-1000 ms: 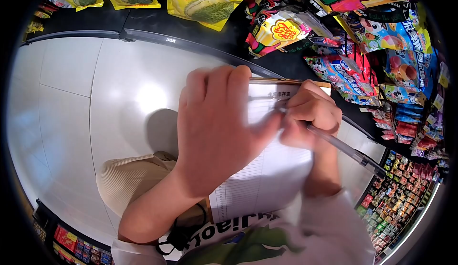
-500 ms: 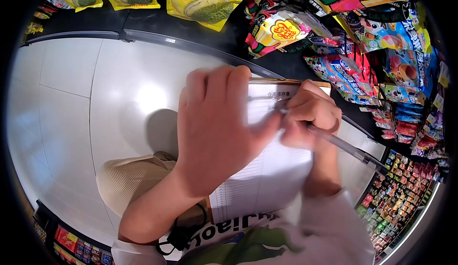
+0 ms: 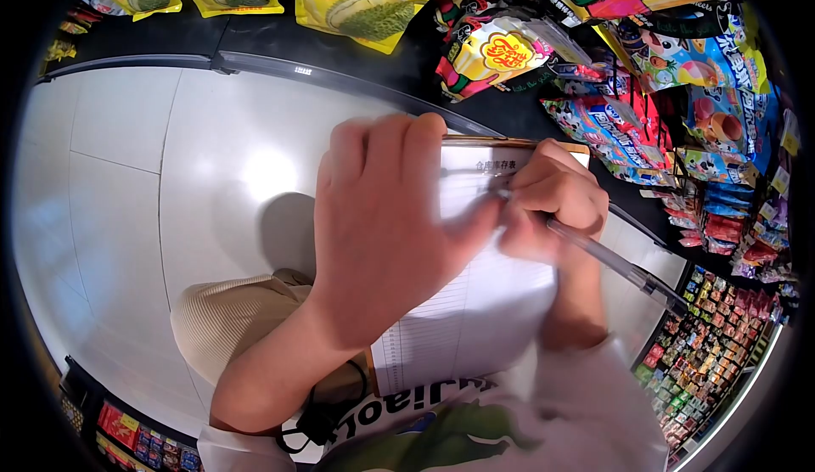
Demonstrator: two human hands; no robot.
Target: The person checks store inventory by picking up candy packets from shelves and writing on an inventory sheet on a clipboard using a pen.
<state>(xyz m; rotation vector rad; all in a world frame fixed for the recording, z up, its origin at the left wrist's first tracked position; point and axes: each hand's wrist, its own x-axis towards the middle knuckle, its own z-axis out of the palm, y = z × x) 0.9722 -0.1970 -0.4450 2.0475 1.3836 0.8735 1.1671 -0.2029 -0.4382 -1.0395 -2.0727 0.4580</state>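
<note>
A clipboard (image 3: 577, 149) with a printed, lined sheet (image 3: 475, 319) lies tilted in front of my torso. My left hand (image 3: 386, 217) is wrapped over its upper left edge, the thumb reaching across the paper. At the upper right of the sheet, my right hand (image 3: 556, 200) is closed around a clear pen (image 3: 615, 261), whose far end points down to the right. The pen's tip area is close to my left thumb and partly hidden by my fingers. Below the printed heading, the paper shows ruled rows.
Yellow durian candy bags (image 3: 369, 1) hang at the top. Colourful candy packets (image 3: 611, 132) hang from a dark rack at the right. A shelf edge (image 3: 340, 86) runs above the pale floor (image 3: 119, 217). More stocked shelves (image 3: 705, 345) stand lower right and lower left.
The view has shifted very slightly. Both hands, the pen and the clipboard keep nearly the same positions.
</note>
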